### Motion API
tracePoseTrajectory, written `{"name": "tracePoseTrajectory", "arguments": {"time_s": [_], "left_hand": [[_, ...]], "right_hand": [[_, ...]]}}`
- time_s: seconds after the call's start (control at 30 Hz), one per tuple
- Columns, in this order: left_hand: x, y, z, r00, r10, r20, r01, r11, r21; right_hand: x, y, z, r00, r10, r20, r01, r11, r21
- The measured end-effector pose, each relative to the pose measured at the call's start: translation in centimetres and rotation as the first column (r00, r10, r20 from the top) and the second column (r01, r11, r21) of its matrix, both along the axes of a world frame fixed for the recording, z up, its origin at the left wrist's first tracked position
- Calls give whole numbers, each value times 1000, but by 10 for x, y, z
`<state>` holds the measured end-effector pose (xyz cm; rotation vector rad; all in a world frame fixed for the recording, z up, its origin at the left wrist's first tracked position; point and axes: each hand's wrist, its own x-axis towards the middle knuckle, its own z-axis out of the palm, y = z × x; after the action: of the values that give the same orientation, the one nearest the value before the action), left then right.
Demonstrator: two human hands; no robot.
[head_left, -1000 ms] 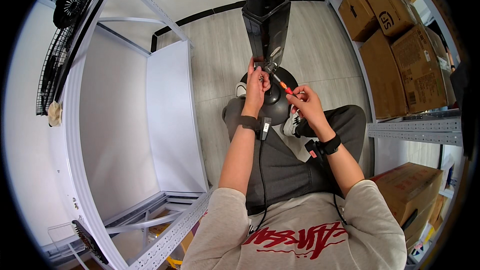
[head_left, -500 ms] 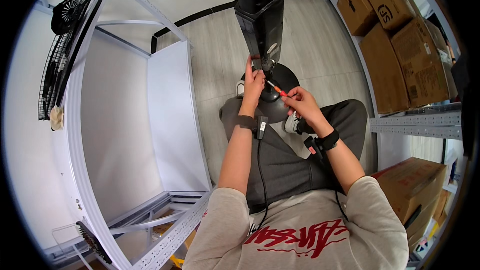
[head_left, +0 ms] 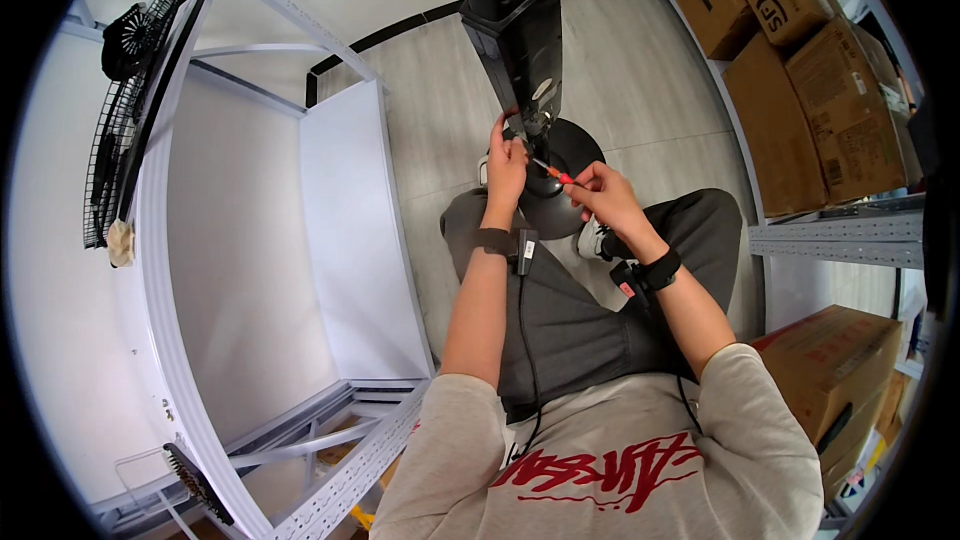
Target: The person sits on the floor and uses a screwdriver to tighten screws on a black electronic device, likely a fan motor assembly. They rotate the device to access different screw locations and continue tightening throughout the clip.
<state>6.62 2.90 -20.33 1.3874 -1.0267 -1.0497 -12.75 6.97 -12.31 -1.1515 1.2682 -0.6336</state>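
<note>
A tall black column (head_left: 515,45) on a round black base (head_left: 575,155) stands in front of me, its lower end narrowing toward the base. My left hand (head_left: 507,175) is closed at that lower end, with the index finger reaching up along its left side. Between thumb and fingers, my right hand (head_left: 606,197) pinches a screwdriver (head_left: 557,176) with a red and orange handle. Its shaft points up and left toward the column's lower end by my left fingertips. Whether the tip touches anything is too small to tell.
White metal shelving (head_left: 345,230) rises on the left, with a black wire fan guard (head_left: 118,140) hanging on it. A black brush (head_left: 197,485) is at lower left. Cardboard boxes (head_left: 770,120) fill the right-hand rack, and another box (head_left: 835,360) sits lower. My legs (head_left: 700,240) flank the base.
The view has shifted slightly, and the column looks a little further left. Both hands keep their hold, with the screwdriver still angled at the column's lower end.
</note>
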Motion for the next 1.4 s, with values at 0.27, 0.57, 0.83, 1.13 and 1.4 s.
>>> {"name": "tracePoseTrajectory", "arguments": {"time_s": [0.27,0.57,0.83,1.13,1.4], "left_hand": [[10,-5,8,729,145,-669,-5,978,206],[16,-11,12,458,212,-863,-112,977,181],[7,-13,9,625,171,-761,-44,982,184],[2,-18,4,668,146,-729,-30,985,169],[-10,-20,18,704,216,-676,-58,967,249]], "right_hand": [[-14,-12,-28,995,-99,-29,96,993,-71],[1,-18,-58,988,-149,38,150,989,-14],[15,-22,-72,981,-166,102,169,985,-26],[26,-20,-75,967,-164,194,151,985,80],[29,-17,-84,960,-222,-170,158,932,-327]]}}
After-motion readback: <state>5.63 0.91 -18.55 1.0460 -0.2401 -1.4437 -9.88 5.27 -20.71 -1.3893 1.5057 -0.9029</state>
